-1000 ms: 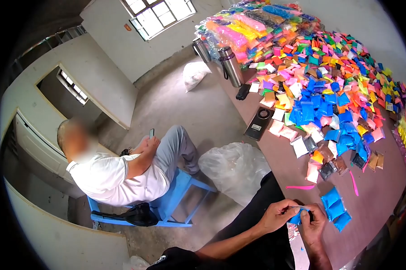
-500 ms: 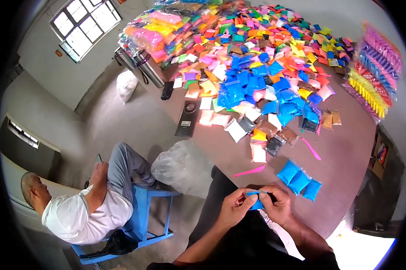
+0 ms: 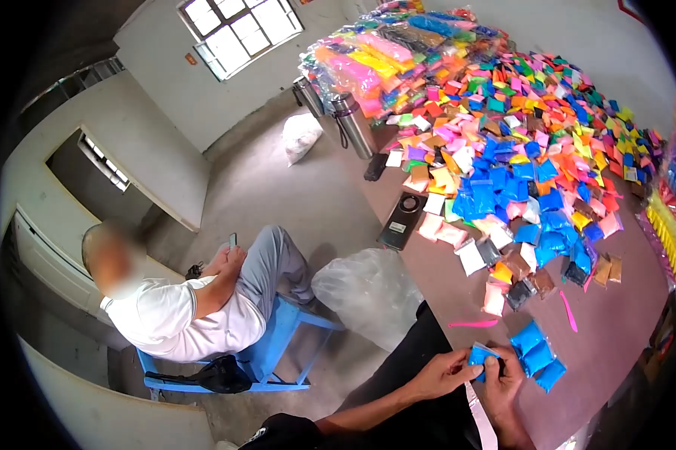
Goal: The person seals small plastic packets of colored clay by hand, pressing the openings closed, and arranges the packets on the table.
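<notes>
A small blue packet (image 3: 482, 354) is pinched between both my hands at the table's near edge. My left hand (image 3: 448, 373) grips its left side, thumb and fingers together. On the other side my right hand (image 3: 503, 377) holds it with the thumb on top. Just right of my right hand, three joined blue packets (image 3: 536, 352) lie flat on the table (image 3: 615, 315). One pink plastic tool (image 3: 473, 324) rests above my hands, and another pink tool (image 3: 569, 310) lies further right.
A large heap of coloured packets (image 3: 518, 157) covers the table's far part. Near the left edge are a dark phone (image 3: 402, 220) and steel flasks (image 3: 355, 126). A person (image 3: 180, 311) sits on a blue chair (image 3: 281, 341) beside a clear plastic bag (image 3: 368, 292).
The view swung right and down, then back left and up. Both hands stay on the blue packet, which now shows more of its face between them.
</notes>
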The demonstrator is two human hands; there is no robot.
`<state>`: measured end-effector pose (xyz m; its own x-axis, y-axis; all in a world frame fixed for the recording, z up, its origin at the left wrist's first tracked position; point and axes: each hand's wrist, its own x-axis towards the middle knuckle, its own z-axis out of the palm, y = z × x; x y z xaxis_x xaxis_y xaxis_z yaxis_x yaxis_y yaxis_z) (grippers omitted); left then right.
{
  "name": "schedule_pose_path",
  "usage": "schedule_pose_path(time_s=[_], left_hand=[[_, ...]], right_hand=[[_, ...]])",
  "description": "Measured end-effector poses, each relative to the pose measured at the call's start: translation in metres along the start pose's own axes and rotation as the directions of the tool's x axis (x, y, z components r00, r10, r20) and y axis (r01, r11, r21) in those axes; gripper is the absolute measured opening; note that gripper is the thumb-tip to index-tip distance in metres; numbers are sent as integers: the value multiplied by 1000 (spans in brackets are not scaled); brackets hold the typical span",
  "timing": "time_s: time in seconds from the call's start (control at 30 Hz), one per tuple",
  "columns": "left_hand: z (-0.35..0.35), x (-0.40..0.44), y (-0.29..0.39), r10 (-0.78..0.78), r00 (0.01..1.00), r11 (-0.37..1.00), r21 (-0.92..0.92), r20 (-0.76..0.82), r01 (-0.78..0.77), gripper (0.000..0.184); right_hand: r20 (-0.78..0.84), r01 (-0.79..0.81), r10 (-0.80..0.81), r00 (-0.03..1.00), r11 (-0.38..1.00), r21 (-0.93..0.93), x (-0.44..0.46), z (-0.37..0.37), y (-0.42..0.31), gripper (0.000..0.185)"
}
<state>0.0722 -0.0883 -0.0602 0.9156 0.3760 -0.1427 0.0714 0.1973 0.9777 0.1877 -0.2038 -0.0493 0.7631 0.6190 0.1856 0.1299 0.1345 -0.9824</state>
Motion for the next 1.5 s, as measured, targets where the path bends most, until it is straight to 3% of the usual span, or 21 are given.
schedule_pose_path(time_s=[0.1,0.23,0.33,0.4,0.57,0.63,0.67,0.73,0.8,0.93,1.0,1.03,1.1,1.13,1.17,1.23,1.4,1.5], left_hand=[[3,0,3,-6,1000,1000,1,-1,6,24],[-4,1,17,-5,1000,998,57,-8,5,22],[-4,2,16,-113,993,991,77,35,110,24],[7,2,8,-24,1000,982,-185,7,25,22],[-1,3,-3,-49,999,997,-62,21,51,22],[-3,1,4,-16,1000,998,-63,5,16,22],[-5,0,7,-29,999,998,-63,30,30,21],[-6,-1,6,-38,998,997,-62,53,41,21],[-4,-2,-4,-14,998,981,-194,54,25,27],[-6,-6,-11,-57,998,980,-187,33,62,28],[-9,-9,-6,-24,1000,997,-71,-17,23,28],[-13,-10,-1,-10,999,994,110,-49,15,22],[-13,-13,9,-96,993,995,27,-70,98,17],[-13,-13,9,-60,998,998,-15,-24,60,24],[-2,-13,16,1,998,985,-174,-57,-11,28],[-2,-16,21,-92,994,967,-246,-65,73,25],[-13,-16,11,-67,994,996,-60,-88,62,25],[-11,-18,4,-9,995,994,-106,-100,-2,20]], right_hand=[[26,53,-53,998,998,-29,3,-3,5,13],[68,-37,40,997,999,-38,1,-4,0,16],[60,-104,105,993,994,-27,-3,-8,7,16],[58,-113,113,992,994,-2,-2,-7,4,16],[41,-115,113,993,993,36,2,-3,-3,16],[81,40,-33,996,996,-79,5,-2,-8,16],[82,41,-34,996,996,-79,3,-2,-5,16],[89,-117,112,990,992,49,-1,-4,4,14],[72,-77,75,995,997,30,-1,-2,7,13],[71,-37,38,997,999,-8,1,-2,4,16],[108,-23,26,994,999,-35,5,0,1,17],[149,-11,20,989,998,-61,4,-4,1,17],[140,-29,38,989,998,-63,1,-4,9,17],[136,-60,70,988,995,-76,-2,-4,9,17],[142,-78,89,986,994,-82,-2,-4,11,18],[137,-125,131,982,991,-55,-4,-6,17,18],[147,-63,79,986,992,-108,-5,-6,6,18],[161,-64,77,984,994,-87,-4,-3,15,19]])
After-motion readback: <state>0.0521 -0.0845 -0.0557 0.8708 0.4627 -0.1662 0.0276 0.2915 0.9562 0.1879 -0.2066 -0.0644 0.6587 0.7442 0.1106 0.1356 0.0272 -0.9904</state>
